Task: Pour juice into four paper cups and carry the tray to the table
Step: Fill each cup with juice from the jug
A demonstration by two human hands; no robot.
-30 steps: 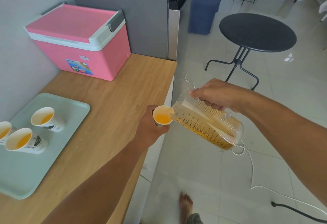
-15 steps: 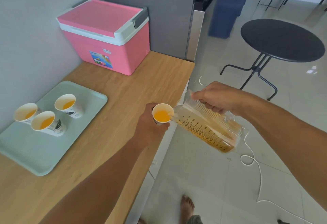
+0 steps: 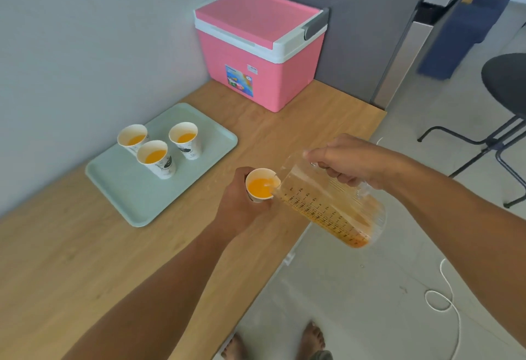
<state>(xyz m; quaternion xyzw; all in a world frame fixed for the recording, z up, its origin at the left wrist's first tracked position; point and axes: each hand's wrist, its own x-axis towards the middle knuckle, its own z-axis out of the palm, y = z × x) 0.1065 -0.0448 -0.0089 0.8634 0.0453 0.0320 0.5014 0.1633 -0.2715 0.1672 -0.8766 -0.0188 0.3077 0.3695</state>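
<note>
Wooden counter (image 3: 119, 260), left hand (image 3: 242, 203) holding cup (image 3: 260, 186), right hand (image 3: 350, 160) tilting jug (image 3: 327, 206)

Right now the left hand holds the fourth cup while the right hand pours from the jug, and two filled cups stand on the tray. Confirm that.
Wrong on the count: the head view shows three filled cups on the tray, not two. The left hand does hold the fourth cup while the right hand pours from the jug.

Orange juice (image 3: 259, 188), mint-green tray (image 3: 133, 193), pink white-trimmed cooler (image 3: 273, 83), black-printed white cups (image 3: 186, 143).
</note>
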